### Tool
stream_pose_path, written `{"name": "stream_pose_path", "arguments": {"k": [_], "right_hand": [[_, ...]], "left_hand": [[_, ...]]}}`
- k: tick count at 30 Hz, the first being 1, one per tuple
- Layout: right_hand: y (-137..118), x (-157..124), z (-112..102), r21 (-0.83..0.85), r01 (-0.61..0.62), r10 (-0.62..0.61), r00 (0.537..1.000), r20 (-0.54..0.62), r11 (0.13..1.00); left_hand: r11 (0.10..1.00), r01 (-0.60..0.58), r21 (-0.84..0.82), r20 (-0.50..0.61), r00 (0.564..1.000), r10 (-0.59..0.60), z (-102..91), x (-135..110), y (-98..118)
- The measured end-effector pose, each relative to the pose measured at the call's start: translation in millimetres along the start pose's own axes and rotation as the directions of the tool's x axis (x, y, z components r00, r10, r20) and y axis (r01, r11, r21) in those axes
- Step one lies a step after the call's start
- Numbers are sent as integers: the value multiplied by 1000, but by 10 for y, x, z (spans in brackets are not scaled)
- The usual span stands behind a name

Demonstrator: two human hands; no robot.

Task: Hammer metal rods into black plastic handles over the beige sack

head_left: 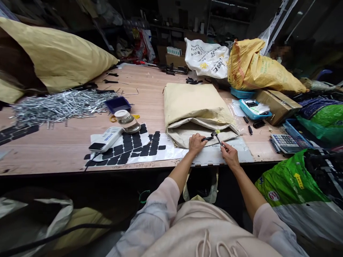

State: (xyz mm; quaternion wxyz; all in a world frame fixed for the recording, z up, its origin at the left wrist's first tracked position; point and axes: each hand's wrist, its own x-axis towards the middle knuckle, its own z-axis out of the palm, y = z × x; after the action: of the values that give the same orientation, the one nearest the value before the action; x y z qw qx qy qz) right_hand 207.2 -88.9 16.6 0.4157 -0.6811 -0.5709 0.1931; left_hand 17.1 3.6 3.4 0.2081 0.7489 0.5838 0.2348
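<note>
My left hand (pixel 196 142) rests on the open mouth of a tan paper sack (pixel 194 107), fingers closed on a small black piece (pixel 207 139). Close beside it, my right hand (pixel 229 151) pinches a thin metal-handled brush (pixel 217 137) whose yellowish tip touches that black piece. Both hands sit over a grey mat (pixel 222 155) at the front edge of the wooden table (pixel 66 146).
Left of my hands lie white sheets of black square pads (pixel 128 146), a white handheld device (pixel 105 139), a capped jar (pixel 127 121), a blue tray (pixel 118 104) and a heap of metal rods (pixel 59 105). Right: calculator (pixel 285 142), blue trays (pixel 253 109), cardboard box (pixel 278 103), bags.
</note>
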Motion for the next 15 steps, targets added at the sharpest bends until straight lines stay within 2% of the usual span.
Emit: {"name": "stream_pose_path", "arguments": {"k": [2, 4, 8, 15], "right_hand": [[-12, -30, 17, -63, 138, -141, 989, -43, 988], [-10, -53, 53, -126, 212, -219, 975, -42, 969], [-5, -67, 117, -237, 225, -232, 973, -1, 945], [-66, -75, 169, -197, 246, -241, 969, 45, 949]], "left_hand": [[1000, 2, 1, 1, 1000, -2, 11, 6, -4], [1000, 0, 2, 1, 1000, 0, 14, 8, -4], [1000, 7, 8, 15, 1000, -7, -5, 0, 12], [999, 32, -26, 9, 999, -31, -22, 2, 23]]}}
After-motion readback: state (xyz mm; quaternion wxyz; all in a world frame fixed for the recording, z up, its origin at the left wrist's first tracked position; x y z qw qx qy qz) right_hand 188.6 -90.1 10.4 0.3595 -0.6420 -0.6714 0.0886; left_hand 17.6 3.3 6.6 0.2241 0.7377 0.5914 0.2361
